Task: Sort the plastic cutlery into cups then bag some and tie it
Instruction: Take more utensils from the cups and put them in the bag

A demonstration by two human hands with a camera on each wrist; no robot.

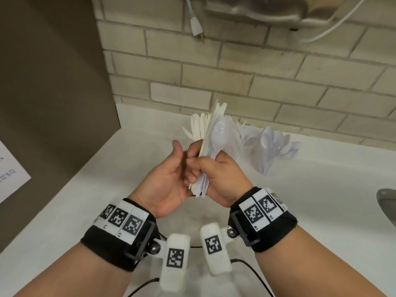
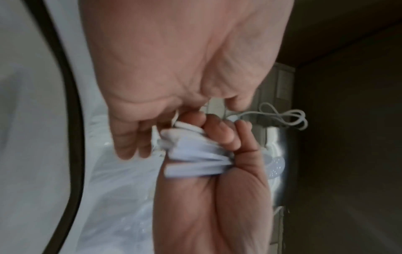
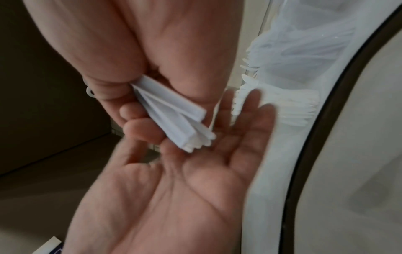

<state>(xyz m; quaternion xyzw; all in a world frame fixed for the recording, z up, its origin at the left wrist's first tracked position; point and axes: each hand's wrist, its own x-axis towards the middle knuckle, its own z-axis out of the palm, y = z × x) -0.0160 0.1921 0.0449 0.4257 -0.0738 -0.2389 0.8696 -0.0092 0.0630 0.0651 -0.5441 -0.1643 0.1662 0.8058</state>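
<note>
My right hand [image 1: 205, 168] grips a bundle of white plastic cutlery [image 1: 213, 136] by the handles, a spoon bowl facing me and the heads pointing up. The handle ends [image 3: 185, 127] fan out below the fist. My left hand [image 1: 177, 168] is held open beside it, with its palm [image 3: 191, 185] under the handle ends and its fingers [image 2: 128, 142] straight next to the bundle [image 2: 191, 154]. Behind, against the wall, stand clear cups of knives [image 1: 196, 127], forks [image 1: 246, 131] and spoons [image 1: 274, 144].
The white counter [image 1: 310, 200] runs to a tiled wall, with a brown panel [image 1: 53, 93] on the left and a sink edge [image 1: 387, 202] at the right. Crinkled clear plastic [image 2: 121, 197] lies under the hands. A white plug [image 1: 196, 24] hangs above.
</note>
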